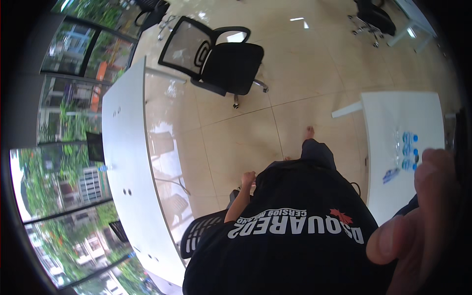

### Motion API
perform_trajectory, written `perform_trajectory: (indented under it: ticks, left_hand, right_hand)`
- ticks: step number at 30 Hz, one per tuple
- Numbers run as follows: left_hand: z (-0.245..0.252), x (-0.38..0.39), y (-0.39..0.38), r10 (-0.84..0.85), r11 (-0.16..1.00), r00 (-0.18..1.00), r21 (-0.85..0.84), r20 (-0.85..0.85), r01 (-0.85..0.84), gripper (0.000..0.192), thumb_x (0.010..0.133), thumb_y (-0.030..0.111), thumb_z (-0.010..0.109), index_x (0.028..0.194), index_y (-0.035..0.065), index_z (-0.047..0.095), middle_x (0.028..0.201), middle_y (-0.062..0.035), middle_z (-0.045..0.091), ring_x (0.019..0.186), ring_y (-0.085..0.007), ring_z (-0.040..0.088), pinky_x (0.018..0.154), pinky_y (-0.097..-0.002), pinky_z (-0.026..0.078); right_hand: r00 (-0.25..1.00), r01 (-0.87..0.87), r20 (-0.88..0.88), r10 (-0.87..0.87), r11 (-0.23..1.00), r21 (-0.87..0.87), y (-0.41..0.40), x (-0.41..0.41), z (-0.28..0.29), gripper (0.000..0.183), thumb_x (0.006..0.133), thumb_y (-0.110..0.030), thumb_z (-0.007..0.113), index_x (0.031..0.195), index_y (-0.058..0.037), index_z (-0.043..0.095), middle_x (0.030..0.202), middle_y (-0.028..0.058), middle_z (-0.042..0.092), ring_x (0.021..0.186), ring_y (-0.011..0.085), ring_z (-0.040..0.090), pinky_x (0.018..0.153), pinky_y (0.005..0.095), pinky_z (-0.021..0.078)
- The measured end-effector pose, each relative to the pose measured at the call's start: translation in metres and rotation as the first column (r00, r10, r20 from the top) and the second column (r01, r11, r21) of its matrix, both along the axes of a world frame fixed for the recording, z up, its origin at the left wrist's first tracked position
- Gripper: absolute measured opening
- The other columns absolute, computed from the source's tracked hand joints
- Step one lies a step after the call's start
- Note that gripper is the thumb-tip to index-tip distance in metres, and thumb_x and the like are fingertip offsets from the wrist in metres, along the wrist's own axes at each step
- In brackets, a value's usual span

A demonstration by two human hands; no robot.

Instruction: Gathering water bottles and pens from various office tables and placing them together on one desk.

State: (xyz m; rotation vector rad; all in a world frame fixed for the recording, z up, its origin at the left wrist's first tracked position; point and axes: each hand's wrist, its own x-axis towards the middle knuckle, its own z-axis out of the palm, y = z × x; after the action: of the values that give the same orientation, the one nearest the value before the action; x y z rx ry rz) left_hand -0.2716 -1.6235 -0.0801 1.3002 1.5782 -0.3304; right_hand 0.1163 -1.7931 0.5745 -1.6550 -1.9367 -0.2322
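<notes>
My right hand [416,217] is raised very close to the camera at the right edge, large and blurred. Its thumb and fingers are spread apart, with nothing visible between them. Low at my side, my left hand [248,178] is small in view, next to the dark armrest [233,197] of a chair. Whether it grips anything is hidden. Below the camera is my black T-shirt [287,254] with printed lettering and a red maple leaf. Behind the right hand, several clear plastic bottles with blue caps [407,150] lie or stand on a white table [391,118].
A crumpled plastic wrapper [391,175] lies near the bottles. To the left runs a long white table [129,147] beside tall windows [73,177]. A black mesh office chair [232,66] stands ahead on the glossy tiled floor [236,136]. Another chair [375,20] is far right.
</notes>
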Motion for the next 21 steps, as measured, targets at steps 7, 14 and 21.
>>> perform_trajectory:
  ticks: [7, 14, 21]
  left_hand:
    - [0.008, 0.038, 0.015, -0.037, 0.973, 0.998, 0.227, -0.042, 0.046, 0.044, 0.083, 0.038, 0.056, 0.094, -0.0025, 0.070, 0.085, -0.0229, 0.070, 0.082, -0.0342, 0.071, 0.081, -0.0453, 0.053]
    - [0.052, 0.145, 0.112, 0.206, 0.975, 0.979, 0.089, 0.003, -0.205, 0.041, 0.087, 0.031, 0.058, 0.111, -0.0020, 0.067, 0.086, -0.0149, 0.074, 0.072, -0.0211, 0.072, 0.068, -0.0350, 0.057]
    - [0.078, 0.307, 0.225, 0.192, 0.968, 0.947, 0.109, 0.259, -0.226, 0.040, 0.090, 0.030, 0.060, 0.112, -0.0039, 0.062, 0.085, -0.0153, 0.071, 0.063, -0.0218, 0.069, 0.053, -0.0329, 0.054]
  right_hand:
    - [0.986, -0.138, -0.085, 0.143, 0.989, 0.057, 0.055, 0.063, -0.036, 0.034, 0.087, -0.015, 0.057, 0.111, 0.0082, 0.057, 0.101, 0.0210, 0.062, 0.078, 0.0295, 0.061, 0.074, 0.0400, 0.0508]
    - [0.971, -0.184, -0.133, 0.198, 0.977, 0.111, 0.110, 0.175, -0.033, 0.036, 0.088, -0.019, 0.055, 0.111, 0.0090, 0.057, 0.101, 0.0208, 0.062, 0.078, 0.0288, 0.060, 0.073, 0.0393, 0.0506]
    - [0.965, -0.175, -0.185, 0.185, 0.982, 0.068, 0.145, 0.276, -0.019, 0.039, 0.089, -0.022, 0.054, 0.111, 0.0098, 0.057, 0.101, 0.0206, 0.062, 0.078, 0.0281, 0.060, 0.072, 0.0385, 0.0504]
